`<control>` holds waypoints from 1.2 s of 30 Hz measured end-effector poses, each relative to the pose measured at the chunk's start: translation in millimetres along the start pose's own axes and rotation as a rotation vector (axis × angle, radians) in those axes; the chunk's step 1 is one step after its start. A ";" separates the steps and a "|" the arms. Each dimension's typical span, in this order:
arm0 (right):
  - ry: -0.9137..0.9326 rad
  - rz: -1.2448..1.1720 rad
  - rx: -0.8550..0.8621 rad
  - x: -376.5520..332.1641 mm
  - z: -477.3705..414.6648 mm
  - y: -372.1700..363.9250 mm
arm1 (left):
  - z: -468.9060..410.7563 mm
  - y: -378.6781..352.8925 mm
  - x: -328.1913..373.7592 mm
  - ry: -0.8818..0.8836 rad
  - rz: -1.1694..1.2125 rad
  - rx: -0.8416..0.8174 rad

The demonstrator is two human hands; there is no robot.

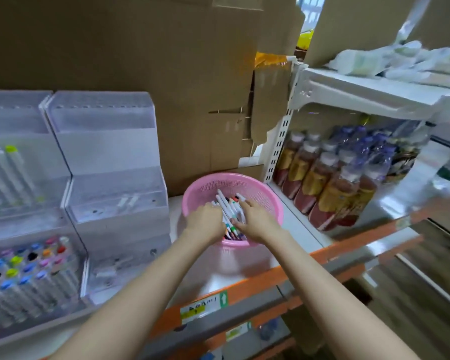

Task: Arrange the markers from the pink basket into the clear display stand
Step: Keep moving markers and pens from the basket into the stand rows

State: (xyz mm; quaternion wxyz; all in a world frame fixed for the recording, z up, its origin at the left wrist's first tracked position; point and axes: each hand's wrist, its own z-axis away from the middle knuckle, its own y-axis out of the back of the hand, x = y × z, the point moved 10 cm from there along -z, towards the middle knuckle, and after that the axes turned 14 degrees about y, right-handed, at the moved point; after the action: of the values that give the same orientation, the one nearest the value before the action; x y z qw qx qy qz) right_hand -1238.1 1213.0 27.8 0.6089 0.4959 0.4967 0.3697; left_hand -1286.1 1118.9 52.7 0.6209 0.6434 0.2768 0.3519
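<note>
The pink basket [266,189] stands on the white shelf, with a pile of white-barrelled markers [225,203] with coloured caps inside. Both my hands are down in it. My left hand [205,222] has its fingers curled into the left side of the pile. My right hand [256,222] lies over the right side, thumb pressed against a bundle of markers. The clear display stand [115,183] to the left of the basket is nearly bare, with two or three markers on a middle tier. A second clear stand [24,268] at far left holds several rows of markers.
Brown cardboard [166,87] stands behind the basket and stands. To the right, a white shelf unit [348,89] carries shrink-wrapped drink bottles [335,183] below and white packets [400,61] above. The shelf's orange front edge [257,284] bears a label.
</note>
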 end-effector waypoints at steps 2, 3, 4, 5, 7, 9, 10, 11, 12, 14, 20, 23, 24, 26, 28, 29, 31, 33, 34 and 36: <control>-0.012 0.011 -0.033 4.6 -7.0 -6.3 | -10.8 -12.9 -1.3 0.032 -0.019 -0.060; -0.015 0.007 -0.044 5.5 -10.5 -8.5 | -15.6 -19.1 -2.9 0.058 -0.035 -0.091; -0.017 0.003 -0.045 6.5 -14.2 -10.1 | -19.3 -24.7 -4.3 0.086 -0.051 -0.113; -0.022 0.002 -0.036 7.6 -18.1 -9.7 | -22.6 -28.6 -5.1 0.113 -0.064 -0.123; -0.045 -0.008 0.010 12.1 -25.4 -5.5 | -28.2 -32.7 -5.8 0.157 -0.055 -0.107; -0.071 -0.020 0.056 17.3 -30.5 -2.7 | -32.9 -33.8 -5.3 0.177 -0.021 -0.072; -0.076 -0.023 0.069 18.9 -32.3 -3.1 | -35.6 -34.6 -5.3 0.184 0.012 -0.069; -0.082 -0.024 0.079 20.7 -33.8 -4.4 | -38.7 -35.9 -6.3 0.195 0.058 -0.076; -0.088 -0.030 0.090 22.6 -34.7 -5.5 | -41.6 -38.1 -8.1 0.212 0.113 -0.094; -0.094 -0.056 0.110 24.7 -35.8 -5.8 | -44.7 -39.4 -10.1 0.236 0.210 -0.132; -0.128 -0.165 0.178 28.1 -31.2 1.5 | -48.6 -40.4 -16.5 0.266 0.404 -0.224; -0.125 -0.169 0.177 26.2 -30.0 3.2 | -46.1 -37.8 -17.8 0.276 0.444 -0.238; -0.113 -0.143 0.166 24.0 -30.0 3.9 | -45.4 -36.3 -17.7 0.278 0.444 -0.238; -0.083 -0.068 0.130 18.6 -31.6 1.3 | -44.0 -32.8 -17.5 0.279 0.449 -0.240; -0.072 -0.021 0.098 14.8 -32.6 -2.0 | -42.9 -33.4 -16.2 0.278 0.474 -0.268; -0.074 -0.012 0.090 14.1 -33.0 -2.7 | -42.0 -35.3 -15.3 0.278 0.490 -0.289; -0.079 0.003 0.088 13.4 -32.6 -1.1 | -41.5 -38.9 -15.2 0.284 0.520 -0.312; -0.110 0.010 0.107 16.9 -31.1 2.3 | -44.5 -39.4 -19.1 0.310 0.591 -0.294; -0.134 -0.002 0.118 20.3 -29.7 3.5 | -46.5 -38.4 -22.3 0.327 0.637 -0.272; -0.178 -0.061 0.157 28.3 -27.2 4.2 | -49.3 -37.7 -27.5 0.357 0.715 -0.245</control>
State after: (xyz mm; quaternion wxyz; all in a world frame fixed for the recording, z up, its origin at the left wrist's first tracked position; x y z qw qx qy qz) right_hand -1257.7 1247.1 24.7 0.6207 0.5577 0.4829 0.2655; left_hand -1338.8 1129.7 11.2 0.4737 0.5493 0.0955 0.6817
